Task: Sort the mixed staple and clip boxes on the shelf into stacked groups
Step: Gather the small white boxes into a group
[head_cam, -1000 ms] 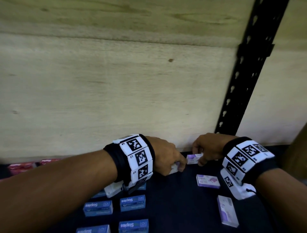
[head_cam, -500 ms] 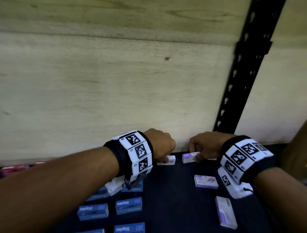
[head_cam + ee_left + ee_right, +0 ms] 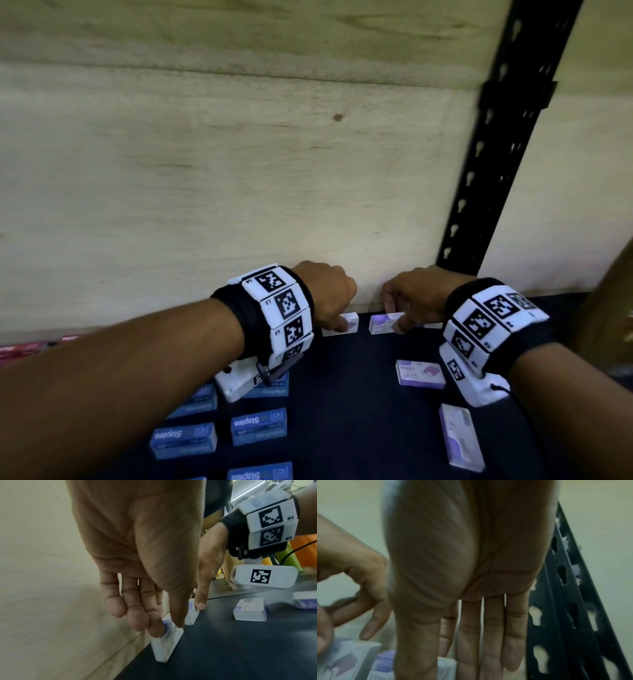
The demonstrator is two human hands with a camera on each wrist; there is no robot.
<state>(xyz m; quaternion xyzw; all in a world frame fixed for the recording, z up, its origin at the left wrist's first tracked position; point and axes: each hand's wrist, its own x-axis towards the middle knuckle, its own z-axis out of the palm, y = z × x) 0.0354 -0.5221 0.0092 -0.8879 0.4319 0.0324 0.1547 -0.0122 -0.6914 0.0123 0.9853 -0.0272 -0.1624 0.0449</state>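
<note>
Two white-and-purple boxes stand on edge against the wooden back wall of the dark shelf (image 3: 359, 411). My left hand (image 3: 337, 322) pinches the left box (image 3: 346, 325) between thumb and fingers; the left wrist view shows this box (image 3: 167, 643) touching the shelf. My right hand (image 3: 394, 318) pinches the right box (image 3: 380, 323) a small gap away, thumb on its front face (image 3: 192, 615), fingers straight behind it (image 3: 385, 665). Two more purple boxes (image 3: 420, 374) (image 3: 460, 437) lie flat under my right wrist. Several blue staple boxes (image 3: 258, 426) lie at the front left.
A black slotted upright (image 3: 479, 164) rises at the back right, just behind my right hand. Red boxes (image 3: 20, 349) show at the far left edge. Dark bare shelf lies between the blue and purple groups.
My left hand carried its purple box back and set it on edge at the wall, beside the box in my right hand. The right hand has barely moved.
</note>
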